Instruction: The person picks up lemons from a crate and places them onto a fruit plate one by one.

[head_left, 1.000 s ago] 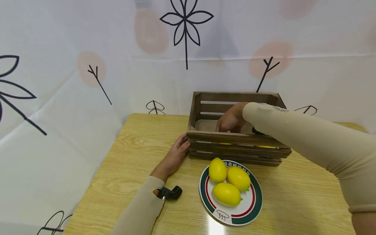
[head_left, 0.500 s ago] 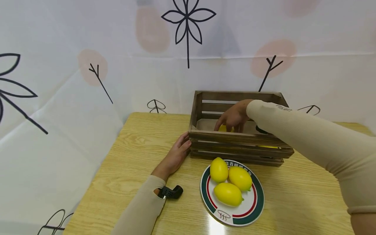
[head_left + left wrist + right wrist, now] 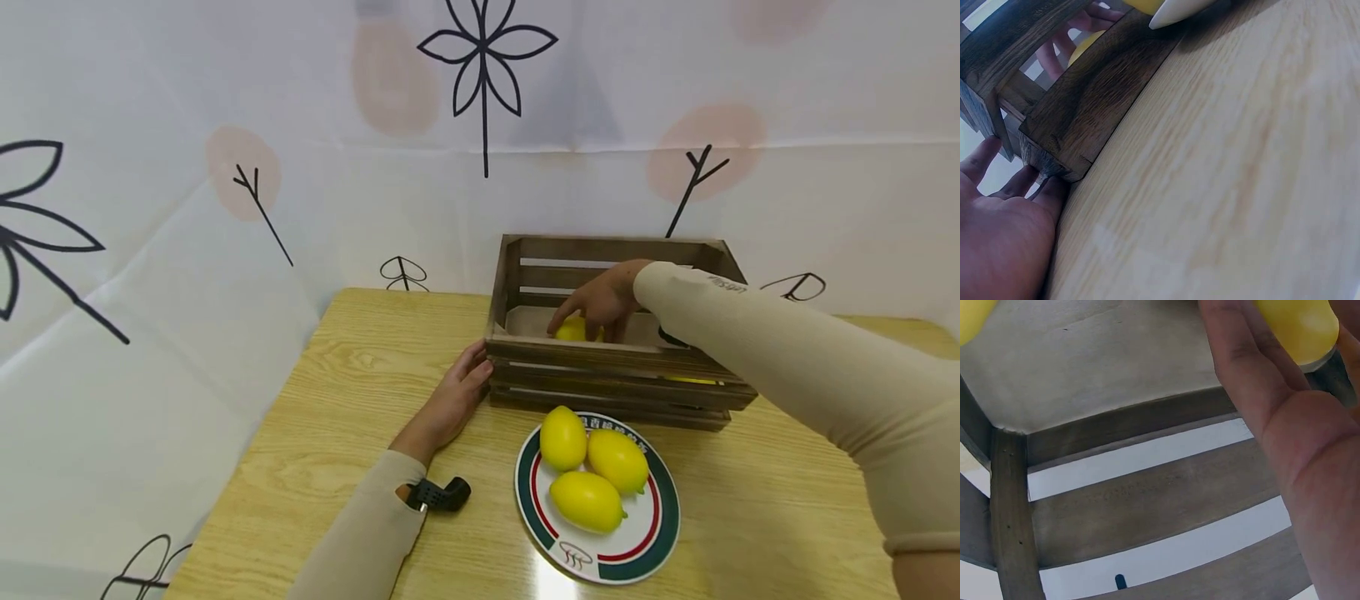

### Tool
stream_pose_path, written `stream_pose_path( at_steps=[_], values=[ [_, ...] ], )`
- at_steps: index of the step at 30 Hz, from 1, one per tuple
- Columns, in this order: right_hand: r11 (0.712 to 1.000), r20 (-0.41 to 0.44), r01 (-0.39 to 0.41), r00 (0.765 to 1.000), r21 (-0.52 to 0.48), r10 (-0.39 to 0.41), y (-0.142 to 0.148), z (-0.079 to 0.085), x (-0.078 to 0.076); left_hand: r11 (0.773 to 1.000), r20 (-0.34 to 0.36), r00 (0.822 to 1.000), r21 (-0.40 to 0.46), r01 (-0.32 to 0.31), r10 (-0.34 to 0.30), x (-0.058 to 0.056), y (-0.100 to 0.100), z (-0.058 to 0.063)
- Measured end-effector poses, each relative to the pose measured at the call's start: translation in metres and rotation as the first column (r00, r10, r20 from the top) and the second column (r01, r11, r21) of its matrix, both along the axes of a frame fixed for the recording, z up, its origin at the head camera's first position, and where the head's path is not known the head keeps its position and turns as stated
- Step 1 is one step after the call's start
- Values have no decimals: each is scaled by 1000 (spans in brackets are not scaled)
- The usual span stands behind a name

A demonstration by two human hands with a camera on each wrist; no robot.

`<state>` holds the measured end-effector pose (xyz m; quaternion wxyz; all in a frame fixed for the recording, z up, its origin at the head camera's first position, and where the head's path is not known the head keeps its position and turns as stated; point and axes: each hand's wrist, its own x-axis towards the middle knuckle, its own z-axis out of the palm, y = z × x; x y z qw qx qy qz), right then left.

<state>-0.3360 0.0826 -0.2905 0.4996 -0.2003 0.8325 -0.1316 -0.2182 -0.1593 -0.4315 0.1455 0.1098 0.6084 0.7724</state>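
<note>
Inside the brown slatted wooden crate (image 3: 600, 357), my right hand (image 3: 603, 302) reaches down and grips a yellow lemon (image 3: 573, 328) between thumb and fingers. That lemon shows just above the crate's front rim. In the right wrist view, my right hand (image 3: 1297, 425) covers part of the lemon (image 3: 1304, 328). My left hand (image 3: 455, 400) rests its fairly straight fingers against the crate's left side, near the front corner. In the left wrist view, the left fingertips (image 3: 1025, 178) touch the crate's lower corner. In front of the crate, three lemons (image 3: 587, 502) lie on a round plate (image 3: 637, 565).
Another yellow fruit (image 3: 972, 319) lies in the crate, partly cut off in the right wrist view; yellow also shows through the front slats at right. The plate stands close to the crate's front. A patterned white cloth (image 3: 337, 200) hangs behind the wooden table (image 3: 322, 467).
My right hand has raised a lemon from low behind the slats to above the front rim. The left hand stays at the crate. The head view has shifted slightly.
</note>
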Motion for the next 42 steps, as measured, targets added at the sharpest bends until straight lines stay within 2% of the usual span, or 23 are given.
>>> stream_pose_path(
  at_steps=[10,18,25,32,37,42],
  values=[
    [999,-87,-37,996,-32,34,0,-6,0,1000,5,1000,-1,-6,6,1,1,0],
    [999,-163,-38,986,12,39,-1,-6,5,1000,5,1000,-6,-8,8,2,1,-1],
    [999,-153,-45,987,11,46,-2,-7,3,1000,-16,1000,-14,-6,6,1,0,-3],
    [998,-134,-54,990,-17,51,3,-11,-1,1000,-1,1000,-1,0,0,2,3,-3],
    [994,-207,-103,973,-17,98,5,-6,-2,1000,-12,1000,-3,3,-3,1,4,-3],
    [995,-244,-95,966,-27,86,6,8,-1,1000,-18,1000,-19,-2,2,-1,1,-3]
  ],
)
